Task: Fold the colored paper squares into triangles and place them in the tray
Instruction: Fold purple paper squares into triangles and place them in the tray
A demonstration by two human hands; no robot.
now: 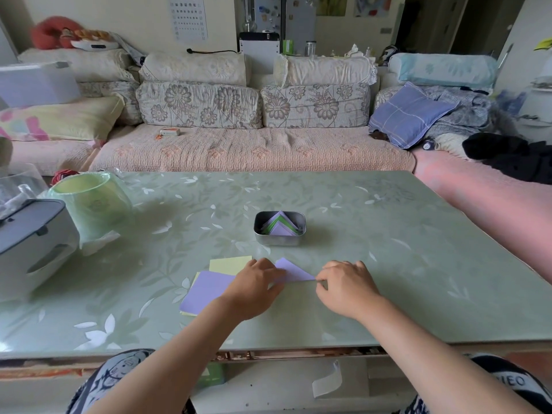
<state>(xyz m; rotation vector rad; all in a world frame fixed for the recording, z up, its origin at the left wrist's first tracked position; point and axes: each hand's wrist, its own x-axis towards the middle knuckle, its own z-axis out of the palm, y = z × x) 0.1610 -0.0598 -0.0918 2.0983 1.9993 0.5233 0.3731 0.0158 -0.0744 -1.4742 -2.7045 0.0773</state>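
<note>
Triangle (pixel 294 271), purple paper, toward front edge of tabletop (pixel 403 264), short of tray (pixel 279 239): pressed flat under left hand (pixel 257 286), fingers relaxed, for steadiness; right corner pinched by right hand (pixel 346 286), likely sharpening crease.

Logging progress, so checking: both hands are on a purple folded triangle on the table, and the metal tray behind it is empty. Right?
Not quite. The head view shows the metal tray already holds folded triangles, purple and green. The rest stands: the left hand and right hand are on the purple triangle on the table.
</note>
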